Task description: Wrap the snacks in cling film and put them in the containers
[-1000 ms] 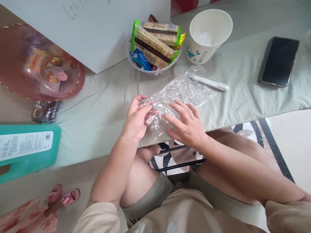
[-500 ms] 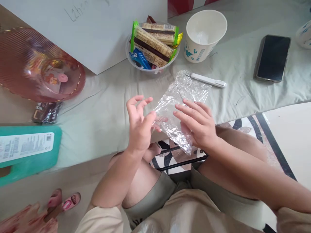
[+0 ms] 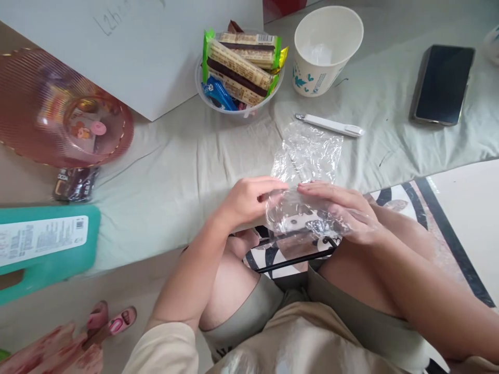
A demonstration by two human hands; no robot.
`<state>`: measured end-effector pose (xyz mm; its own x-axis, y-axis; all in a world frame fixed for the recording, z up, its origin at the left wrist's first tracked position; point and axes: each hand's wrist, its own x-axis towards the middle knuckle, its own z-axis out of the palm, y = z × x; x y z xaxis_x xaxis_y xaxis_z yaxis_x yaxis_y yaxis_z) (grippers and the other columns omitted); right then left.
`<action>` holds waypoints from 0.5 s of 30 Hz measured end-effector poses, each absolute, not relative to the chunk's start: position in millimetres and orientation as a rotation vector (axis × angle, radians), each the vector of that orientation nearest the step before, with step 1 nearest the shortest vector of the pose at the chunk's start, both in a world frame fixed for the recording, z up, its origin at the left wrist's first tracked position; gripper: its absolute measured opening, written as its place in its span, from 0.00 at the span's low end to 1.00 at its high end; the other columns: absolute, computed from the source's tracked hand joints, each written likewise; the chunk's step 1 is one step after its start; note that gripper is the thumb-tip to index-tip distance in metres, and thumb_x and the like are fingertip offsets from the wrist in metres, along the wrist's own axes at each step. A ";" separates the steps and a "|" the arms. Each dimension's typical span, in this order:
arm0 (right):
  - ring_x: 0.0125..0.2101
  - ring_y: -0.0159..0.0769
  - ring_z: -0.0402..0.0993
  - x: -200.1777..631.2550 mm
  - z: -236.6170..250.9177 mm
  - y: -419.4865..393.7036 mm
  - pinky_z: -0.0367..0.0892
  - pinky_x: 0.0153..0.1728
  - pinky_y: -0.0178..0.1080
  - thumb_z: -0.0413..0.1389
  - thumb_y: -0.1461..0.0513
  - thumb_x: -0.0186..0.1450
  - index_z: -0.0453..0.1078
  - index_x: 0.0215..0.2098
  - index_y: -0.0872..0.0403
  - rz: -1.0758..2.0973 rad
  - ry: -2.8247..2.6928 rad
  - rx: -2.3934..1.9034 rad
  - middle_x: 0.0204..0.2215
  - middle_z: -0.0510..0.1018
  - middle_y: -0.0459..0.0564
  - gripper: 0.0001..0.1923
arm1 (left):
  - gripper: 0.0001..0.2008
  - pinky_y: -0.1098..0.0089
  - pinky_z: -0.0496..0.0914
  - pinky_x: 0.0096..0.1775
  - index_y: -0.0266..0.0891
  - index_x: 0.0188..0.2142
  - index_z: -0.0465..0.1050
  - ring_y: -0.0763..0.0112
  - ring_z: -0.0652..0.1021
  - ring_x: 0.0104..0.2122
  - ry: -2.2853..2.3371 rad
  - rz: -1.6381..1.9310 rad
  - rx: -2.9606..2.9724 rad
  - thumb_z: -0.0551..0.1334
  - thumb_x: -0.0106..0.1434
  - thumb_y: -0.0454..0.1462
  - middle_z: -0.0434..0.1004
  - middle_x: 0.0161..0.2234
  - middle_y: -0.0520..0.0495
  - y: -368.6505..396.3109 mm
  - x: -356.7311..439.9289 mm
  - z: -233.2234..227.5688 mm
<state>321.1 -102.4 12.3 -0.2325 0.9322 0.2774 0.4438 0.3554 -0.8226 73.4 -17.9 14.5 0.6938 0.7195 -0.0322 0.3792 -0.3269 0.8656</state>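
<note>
A crinkled sheet of clear plastic film [image 3: 307, 150] hangs over the front edge of the cloth-covered table. Its near part is bunched between my two hands above my lap. My left hand [image 3: 253, 200] pinches the film's left side, fingers curled and pointing right. On the other side, my right hand [image 3: 343, 208] grips the film, with the plastic spread over its thumb and palm. Just beyond the film lies a slim white pen-shaped tool [image 3: 331, 125] with a small metal tip at its left end.
Behind stand a clear bowl [image 3: 249, 111] of wrapped snack bars and a white paper cup [image 3: 312, 83]. A phone [image 3: 443, 85] lies right. Leftward are a white box [image 3: 156, 67], a pink ribbed plate [image 3: 23, 98], a dark packet [image 3: 76, 184] and a green container [image 3: 88, 249].
Both hands were spread with fingers apart; now they have closed on the film. Its near end has been drawn up and bunched between them. The right hand shifted right, the left hand turned inward.
</note>
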 end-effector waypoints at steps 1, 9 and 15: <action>0.47 0.43 0.86 319.8 8.5 -100.0 0.81 0.49 0.48 0.46 0.45 0.76 0.80 0.49 0.46 0.808 -1.767 -1.185 0.45 0.87 0.51 0.24 | 0.13 0.69 0.72 0.37 0.43 0.40 0.85 0.70 0.81 0.33 0.897 0.472 1.919 0.61 0.69 0.44 0.87 0.39 0.45 -16.2 73.9 13.6; 0.21 0.33 0.77 308.0 6.3 -81.5 0.75 0.25 0.37 0.50 0.43 0.75 0.78 0.31 0.48 0.750 -1.303 -1.435 0.19 0.79 0.45 0.25 | 0.09 0.73 0.66 0.25 0.39 0.31 0.81 0.78 0.71 0.22 0.984 0.505 1.723 0.67 0.59 0.42 0.87 0.46 0.42 -8.9 72.5 20.4; 0.16 0.31 0.71 306.3 9.0 -81.1 0.70 0.22 0.36 0.50 0.44 0.75 0.75 0.30 0.49 0.809 -1.365 -1.438 0.16 0.75 0.43 0.25 | 0.11 0.73 0.66 0.25 0.42 0.40 0.82 0.78 0.69 0.20 0.989 0.412 1.889 0.67 0.58 0.41 0.85 0.33 0.49 -10.5 76.7 19.8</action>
